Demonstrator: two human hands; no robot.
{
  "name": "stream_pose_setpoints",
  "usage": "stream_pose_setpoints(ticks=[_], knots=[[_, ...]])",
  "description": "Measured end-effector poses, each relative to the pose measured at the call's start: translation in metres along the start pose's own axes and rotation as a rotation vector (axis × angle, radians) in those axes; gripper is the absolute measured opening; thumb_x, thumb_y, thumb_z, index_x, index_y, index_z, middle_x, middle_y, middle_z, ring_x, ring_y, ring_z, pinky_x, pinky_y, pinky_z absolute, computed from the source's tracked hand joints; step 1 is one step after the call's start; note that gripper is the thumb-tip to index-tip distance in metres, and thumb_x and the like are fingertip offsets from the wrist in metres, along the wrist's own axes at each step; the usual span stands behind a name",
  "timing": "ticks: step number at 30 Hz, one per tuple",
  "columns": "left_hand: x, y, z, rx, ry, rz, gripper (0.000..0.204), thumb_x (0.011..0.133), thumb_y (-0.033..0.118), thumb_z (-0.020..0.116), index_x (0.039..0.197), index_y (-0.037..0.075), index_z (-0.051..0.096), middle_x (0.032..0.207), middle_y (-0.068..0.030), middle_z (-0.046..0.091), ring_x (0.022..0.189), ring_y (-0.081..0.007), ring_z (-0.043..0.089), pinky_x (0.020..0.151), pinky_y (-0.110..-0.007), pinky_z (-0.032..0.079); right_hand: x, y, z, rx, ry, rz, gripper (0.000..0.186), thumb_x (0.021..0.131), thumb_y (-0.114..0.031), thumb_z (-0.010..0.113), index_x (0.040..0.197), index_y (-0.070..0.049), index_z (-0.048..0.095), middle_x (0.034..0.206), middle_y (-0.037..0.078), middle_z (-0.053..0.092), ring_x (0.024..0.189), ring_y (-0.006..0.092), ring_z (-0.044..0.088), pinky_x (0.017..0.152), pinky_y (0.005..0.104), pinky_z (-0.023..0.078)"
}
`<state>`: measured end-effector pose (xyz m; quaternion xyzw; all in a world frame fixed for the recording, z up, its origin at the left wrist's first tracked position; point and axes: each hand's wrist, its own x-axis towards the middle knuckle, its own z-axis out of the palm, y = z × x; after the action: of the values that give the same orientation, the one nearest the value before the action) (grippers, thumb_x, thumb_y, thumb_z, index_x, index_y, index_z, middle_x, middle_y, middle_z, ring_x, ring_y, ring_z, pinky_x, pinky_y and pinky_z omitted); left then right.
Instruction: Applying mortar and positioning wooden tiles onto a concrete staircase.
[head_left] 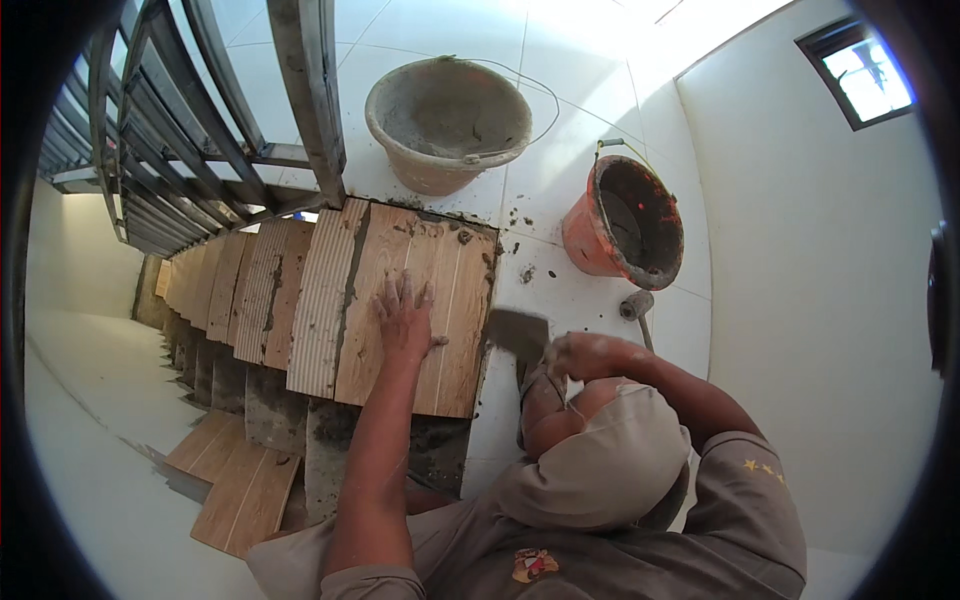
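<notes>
While your spread, empty left hand (pixel 405 325) rests on the brown, wood-grained, rectangular tile (pixel 457 315) topping the stairs (pixel 255 300), press evenly; your closed right hand (pixel 582 355) grips the grey, flat-bladed trowel (pixel 517 333).

Tread (pixel 457 290) — wood-grained, matt, smeared; floor tiles (pixel 545 190) glossy, smooth; trowel (pixel 518 333) — blurred, probably metal.

White floor (pixel 545 195): grey bucket (pixel 437 172), orange bucket (pixel 587 238), mallet (pixel 636 305).
</notes>
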<state>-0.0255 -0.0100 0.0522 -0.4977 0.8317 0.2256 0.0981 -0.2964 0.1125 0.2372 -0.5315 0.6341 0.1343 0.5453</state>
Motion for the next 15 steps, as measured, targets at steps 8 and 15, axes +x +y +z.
stream_pose_setpoints(ticks=[8, 15], knots=[[0.008, 0.009, 0.000, -0.018, 0.020, 0.035, 0.131, 0.062, 0.057, 0.101, 0.171, 0.027, 0.036, 0.183, -0.0148, 0.015, 0.168, -0.0467, 0.005, 0.132, -0.071, 0.014, 0.057, 0.026, -0.095, -0.004, 0.092, 0.002, 0.035, 0.110, -0.031, 0.061, 0.115, 0.004, 0.061, 0.087, 0.015, 0.064, 0.061, 0.0251, 0.068, 0.053, 0.0438, 0.062], [-0.010, -0.010, -0.007, 0.029, -0.013, -0.027, 0.137, 0.056, 0.054, 0.104, 0.172, 0.029, 0.036, 0.183, -0.0163, 0.017, 0.167, -0.0490, 0.007, 0.131, -0.074, 0.016, 0.081, -0.076, -0.067, 0.240, 0.129, 0.503, 0.035, 0.080, -0.018, 0.080, 0.109, 0.001, 0.074, 0.099, 0.019, 0.075, 0.077, 0.0313, 0.078, 0.072, 0.0458, 0.064]])
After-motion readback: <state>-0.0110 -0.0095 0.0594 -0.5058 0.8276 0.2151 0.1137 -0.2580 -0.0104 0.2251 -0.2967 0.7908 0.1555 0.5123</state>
